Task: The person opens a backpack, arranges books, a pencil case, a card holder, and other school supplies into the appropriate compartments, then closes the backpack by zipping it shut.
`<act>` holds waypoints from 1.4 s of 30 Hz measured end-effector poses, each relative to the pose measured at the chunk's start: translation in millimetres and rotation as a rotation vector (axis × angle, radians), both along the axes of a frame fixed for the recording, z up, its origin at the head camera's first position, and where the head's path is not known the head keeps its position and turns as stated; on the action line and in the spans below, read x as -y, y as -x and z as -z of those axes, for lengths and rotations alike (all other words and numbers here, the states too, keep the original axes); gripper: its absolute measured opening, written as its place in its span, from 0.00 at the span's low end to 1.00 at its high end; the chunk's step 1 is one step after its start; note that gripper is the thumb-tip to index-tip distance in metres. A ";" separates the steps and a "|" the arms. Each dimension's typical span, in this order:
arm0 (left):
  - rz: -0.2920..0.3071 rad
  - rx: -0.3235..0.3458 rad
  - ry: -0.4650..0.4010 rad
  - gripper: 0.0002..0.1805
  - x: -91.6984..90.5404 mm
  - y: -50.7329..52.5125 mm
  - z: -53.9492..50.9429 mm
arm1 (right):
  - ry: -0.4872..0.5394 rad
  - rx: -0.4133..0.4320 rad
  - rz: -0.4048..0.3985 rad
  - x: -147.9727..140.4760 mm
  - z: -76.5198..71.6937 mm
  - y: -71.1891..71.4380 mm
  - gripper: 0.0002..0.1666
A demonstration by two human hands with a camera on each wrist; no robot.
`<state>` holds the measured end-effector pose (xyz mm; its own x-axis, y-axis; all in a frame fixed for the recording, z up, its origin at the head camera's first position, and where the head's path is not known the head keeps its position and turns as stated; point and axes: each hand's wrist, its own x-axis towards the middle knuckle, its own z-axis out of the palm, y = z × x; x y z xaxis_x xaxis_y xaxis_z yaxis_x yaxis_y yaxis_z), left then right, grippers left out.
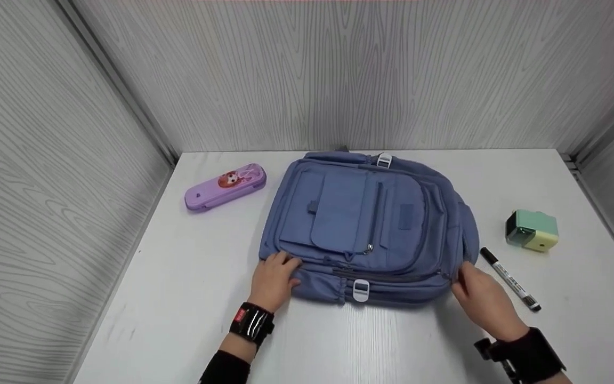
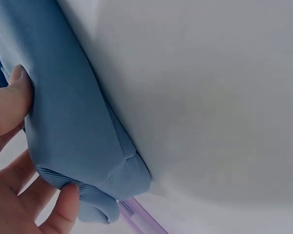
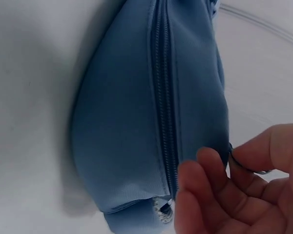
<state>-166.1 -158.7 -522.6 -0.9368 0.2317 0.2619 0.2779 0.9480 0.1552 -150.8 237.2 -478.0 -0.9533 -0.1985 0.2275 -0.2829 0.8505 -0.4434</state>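
A blue backpack point(image 1: 341, 213) lies flat on the white table, its front pocket facing up. My left hand point(image 1: 274, 280) grips its near left corner by the side pocket; in the left wrist view, the thumb point(image 2: 12, 100) presses on the fabric and the other fingers curl at its edge. At the near right corner, my right hand point(image 1: 485, 298) pinches a thin, dark cord-like zipper pull point(image 3: 254, 169) beside the backpack's edge. A closed zipper point(image 3: 165, 97) runs along the fabric in the right wrist view, close to those fingertips.
A purple pencil case point(image 1: 225, 188) lies left of the backpack. To the right are a black-and-white marker point(image 1: 510, 279) and a green-and-yellow pencil sharpener point(image 1: 532, 230). Wood-grain panels point(image 1: 317, 74) stand behind and on both sides of the table point(image 1: 179, 298).
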 end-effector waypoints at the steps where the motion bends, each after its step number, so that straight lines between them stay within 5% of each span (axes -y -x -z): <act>1: -0.011 0.007 -0.005 0.20 1.0 2.5 -1.4 | -0.004 0.011 -0.010 1.8 -1.0 -1.8 0.10; 5: -0.089 0.081 0.010 0.19 -4.9 8.4 -14.6 | -0.016 0.004 -0.038 7.2 -3.1 -6.3 0.12; 9: -0.164 0.161 0.097 0.18 -35.8 3.4 -37.4 | -0.020 0.017 -0.039 8.6 -4.1 -8.0 0.12; 11: -0.143 0.163 0.124 0.18 -59.7 -2.5 -47.4 | -0.023 0.034 -0.034 8.1 -4.9 -8.1 0.11; 15: 0.044 0.090 0.120 0.13 -113.5 -15.4 -56.2 | -0.024 0.049 -0.030 6.0 -6.1 -7.5 0.10; 18: 0.186 0.024 0.134 0.08 -148.8 -20.9 -52.5 | -0.018 0.046 -0.027 5.3 -5.6 -7.0 0.09; 20: 0.228 0.009 0.157 0.08 -166.9 -21.4 -47.5 | -0.014 0.041 -0.027 5.8 -4.7 -6.9 0.09; 26: 0.200 0.079 0.213 0.14 -197.1 -14.2 -37.7 | -0.010 0.035 -0.026 7.8 -2.2 -7.2 0.10; 42: 0.253 0.001 0.313 0.10 -202.2 -14.6 -26.2 | 0.008 0.031 -0.018 -1.5 -8.1 10.8 0.07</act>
<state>-151.5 43.5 -496.4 -0.8403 0.5233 0.1415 0.5082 0.8513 -0.1303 -161.5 238.6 -469.9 -0.9563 -0.2136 0.1998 -0.2840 0.8419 -0.4589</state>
